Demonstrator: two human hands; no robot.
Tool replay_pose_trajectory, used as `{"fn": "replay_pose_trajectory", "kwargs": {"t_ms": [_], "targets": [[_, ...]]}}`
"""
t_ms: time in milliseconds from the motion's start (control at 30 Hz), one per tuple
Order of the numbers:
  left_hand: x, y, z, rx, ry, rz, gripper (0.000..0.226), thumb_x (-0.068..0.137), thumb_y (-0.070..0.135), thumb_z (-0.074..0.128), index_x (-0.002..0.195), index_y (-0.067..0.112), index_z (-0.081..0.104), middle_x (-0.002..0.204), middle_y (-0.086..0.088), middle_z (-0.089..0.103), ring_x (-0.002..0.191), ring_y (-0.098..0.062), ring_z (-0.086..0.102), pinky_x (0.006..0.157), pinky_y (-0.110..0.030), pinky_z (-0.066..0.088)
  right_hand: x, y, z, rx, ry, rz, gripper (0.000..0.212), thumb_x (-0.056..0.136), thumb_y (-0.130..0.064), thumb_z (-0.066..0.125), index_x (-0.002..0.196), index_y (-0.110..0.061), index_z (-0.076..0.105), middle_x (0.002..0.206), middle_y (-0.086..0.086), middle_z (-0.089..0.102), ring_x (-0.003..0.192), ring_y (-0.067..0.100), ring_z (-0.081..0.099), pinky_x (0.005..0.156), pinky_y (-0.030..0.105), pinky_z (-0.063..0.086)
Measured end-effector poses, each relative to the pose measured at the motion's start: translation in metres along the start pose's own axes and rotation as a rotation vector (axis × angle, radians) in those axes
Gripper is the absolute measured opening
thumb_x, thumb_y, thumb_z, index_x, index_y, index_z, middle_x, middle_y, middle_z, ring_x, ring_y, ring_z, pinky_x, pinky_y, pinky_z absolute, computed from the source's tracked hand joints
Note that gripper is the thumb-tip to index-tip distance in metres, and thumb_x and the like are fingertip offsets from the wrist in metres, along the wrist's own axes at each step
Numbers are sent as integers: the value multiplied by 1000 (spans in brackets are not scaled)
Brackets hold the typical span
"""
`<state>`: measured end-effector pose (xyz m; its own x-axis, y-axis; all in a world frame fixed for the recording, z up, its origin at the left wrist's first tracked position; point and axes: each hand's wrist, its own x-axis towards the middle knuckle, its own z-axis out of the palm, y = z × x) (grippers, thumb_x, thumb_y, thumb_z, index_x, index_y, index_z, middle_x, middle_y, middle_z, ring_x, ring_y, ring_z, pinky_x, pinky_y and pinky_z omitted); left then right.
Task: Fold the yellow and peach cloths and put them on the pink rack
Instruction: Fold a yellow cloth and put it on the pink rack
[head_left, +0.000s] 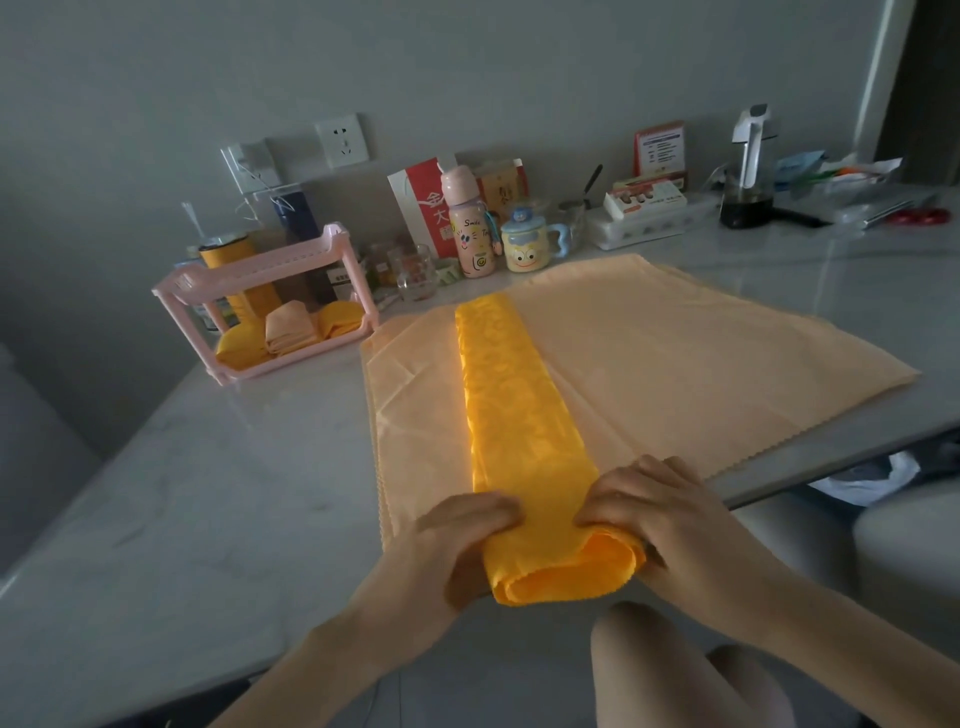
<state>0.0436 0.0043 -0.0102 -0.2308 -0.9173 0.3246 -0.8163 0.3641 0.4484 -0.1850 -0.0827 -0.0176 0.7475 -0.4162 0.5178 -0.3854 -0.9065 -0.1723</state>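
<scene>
A yellow cloth (519, 415), folded into a long narrow strip, lies lengthwise on top of flat peach cloths (701, 364) spread on the table. Its near end is curled over into a roll. My left hand (457, 540) grips the left side of that rolled end and my right hand (660, 514) grips the right side. The pink rack (270, 306) stands at the back left, apart from my hands. Folded yellow and peach cloths (291, 330) sit side by side on its lower shelf.
The grey table (182, 493) has its edge close to my body. Along the back wall stand a pink bottle (467, 228), a cartoon mug (527, 249), a glass (415, 270), boxes and a dark kettle (748, 171). My knees show below the table edge.
</scene>
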Motion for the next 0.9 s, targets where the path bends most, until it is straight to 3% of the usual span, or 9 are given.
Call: {"fn": "replay_pose_trajectory", "kwargs": {"t_ms": [200, 267, 333, 400, 500, 567, 667, 767, 900], "targets": [[5, 4, -4, -50, 135, -85, 22, 78, 56, 48, 84, 40, 62, 88, 26, 57, 87, 0, 47, 75, -10, 35, 7, -6, -3, 188, 13, 161, 13, 84, -59, 39, 81, -49, 47, 75, -28, 50, 77, -5, 44, 72, 17, 30], [12, 6, -2, -89, 160, -203, 41, 82, 56, 40, 72, 22, 61, 74, 11, 56, 73, -6, 48, 68, -15, 36, 14, -8, -2, 280, 66, 222, 31, 83, -67, 32, 82, -42, 50, 67, -20, 53, 71, 0, 51, 68, 14, 30], [19, 12, -1, -106, 163, -358, 56, 91, 54, 41, 62, 7, 50, 60, 1, 44, 57, -9, 41, 57, -17, 34, 23, -8, 0, 371, 158, 329, 38, 83, -69, 35, 77, -35, 48, 55, -10, 49, 57, 6, 53, 53, 13, 33], [25, 16, 3, -94, 207, -493, 48, 92, 45, 43, 55, 14, 39, 55, 5, 35, 51, -8, 36, 51, -16, 29, 32, -7, 3, 355, 188, 450, 37, 82, -65, 37, 78, -29, 47, 53, -8, 49, 50, 7, 52, 46, 16, 36], [30, 24, 10, 72, 306, -534, 36, 93, 44, 43, 67, 21, 47, 62, 6, 44, 65, -15, 48, 60, -27, 39, 42, -8, 7, 197, 150, 573, 33, 89, -53, 44, 95, -21, 51, 69, -11, 57, 59, 7, 53, 50, 20, 36], [33, 30, 13, 206, 306, -545, 23, 94, 44, 41, 93, 24, 50, 76, 8, 51, 76, -14, 51, 75, -32, 46, 46, -10, 10, 60, 140, 589, 34, 92, -49, 43, 105, -19, 51, 82, -5, 63, 70, 15, 59, 52, 25, 35], [31, 30, 17, 362, 353, -498, 30, 91, 34, 54, 116, 24, 40, 99, 1, 55, 89, -17, 51, 80, -34, 46, 48, -11, 21, -128, 133, 558, 34, 92, -46, 45, 107, -15, 50, 86, 0, 62, 65, 18, 56, 44, 18, 19], [28, 20, 19, 516, 407, -286, 44, 68, 10, 79, 105, 20, 56, 107, -9, 58, 98, -25, 49, 74, -37, 50, 48, -15, 29, -172, 215, 532, 29, 86, -38, 60, 96, -11, 55, 79, 6, 60, 49, 20, 46, 42, 16, 12], [31, 10, 14, 577, 323, -160, 17, 68, 11, 77, 79, 22, 70, 98, 3, 66, 99, -19, 43, 81, -29, 43, 48, -13, 28, -205, 192, 548, 28, 91, -35, 53, 104, -11, 51, 85, 7, 56, 53, 21, 43, 43, 21, 15]]}}
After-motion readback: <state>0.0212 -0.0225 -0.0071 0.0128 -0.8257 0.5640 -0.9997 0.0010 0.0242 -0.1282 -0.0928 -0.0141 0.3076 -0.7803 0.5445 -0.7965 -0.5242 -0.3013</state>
